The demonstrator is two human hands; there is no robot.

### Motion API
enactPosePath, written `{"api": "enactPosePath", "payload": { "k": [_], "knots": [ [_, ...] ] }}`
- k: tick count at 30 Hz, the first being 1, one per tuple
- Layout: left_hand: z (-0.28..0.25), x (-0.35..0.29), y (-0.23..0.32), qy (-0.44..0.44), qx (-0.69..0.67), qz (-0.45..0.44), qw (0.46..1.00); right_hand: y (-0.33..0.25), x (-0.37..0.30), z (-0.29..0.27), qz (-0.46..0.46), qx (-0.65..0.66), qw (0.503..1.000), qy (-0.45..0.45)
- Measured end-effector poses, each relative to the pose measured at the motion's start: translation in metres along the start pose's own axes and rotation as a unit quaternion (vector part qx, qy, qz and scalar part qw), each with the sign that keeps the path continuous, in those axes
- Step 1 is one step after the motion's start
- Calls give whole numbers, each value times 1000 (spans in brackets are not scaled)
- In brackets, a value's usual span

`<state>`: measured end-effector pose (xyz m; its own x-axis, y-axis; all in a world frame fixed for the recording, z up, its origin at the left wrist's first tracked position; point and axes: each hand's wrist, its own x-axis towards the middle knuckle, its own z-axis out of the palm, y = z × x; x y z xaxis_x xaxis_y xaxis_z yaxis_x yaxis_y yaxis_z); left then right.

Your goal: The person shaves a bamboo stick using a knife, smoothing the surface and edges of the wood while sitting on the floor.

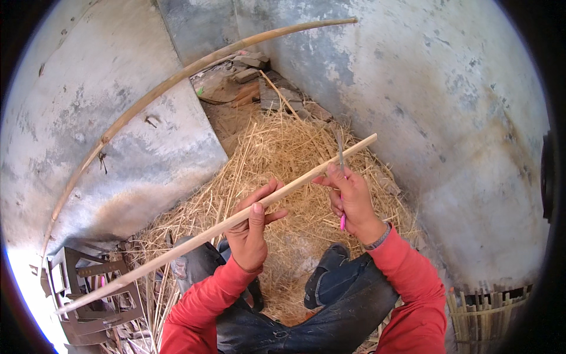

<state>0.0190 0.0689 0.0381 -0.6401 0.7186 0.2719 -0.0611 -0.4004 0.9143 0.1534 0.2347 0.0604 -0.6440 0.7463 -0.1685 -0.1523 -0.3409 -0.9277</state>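
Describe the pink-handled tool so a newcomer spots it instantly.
Start with the big straw pile at picture centre. Over its right side, the right hand grips a slim tool whose thin metal blade is seen across a long pale strip. Its bright pink handle sets it apart from the tan strip and straw.

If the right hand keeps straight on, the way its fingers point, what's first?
The right hand would likely meet the long pale strip first, right by its fingertips; depth is unclear, so they may already touch it.
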Motion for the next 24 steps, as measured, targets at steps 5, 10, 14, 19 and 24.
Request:
{"api": "enactPosePath", "payload": {
  "k": [5,10,14,19,24],
  "knots": [
    [-5,-4,-11,-48,-41,-51,997,4,12,-12,30,44,998,35],
    [-10,-18,-9,-278,21,-244,929,0,26,-41,-3,74,996,57],
    [-10,-18,27,-288,279,180,898,-5,29,-42,-25,93,992,80],
    [-17,0,47,-184,542,109,813,-19,41,-71,-81,101,982,141],
    [-43,9,36,-288,419,-208,836,-39,37,-70,-96,-19,980,173]
  ]
}}
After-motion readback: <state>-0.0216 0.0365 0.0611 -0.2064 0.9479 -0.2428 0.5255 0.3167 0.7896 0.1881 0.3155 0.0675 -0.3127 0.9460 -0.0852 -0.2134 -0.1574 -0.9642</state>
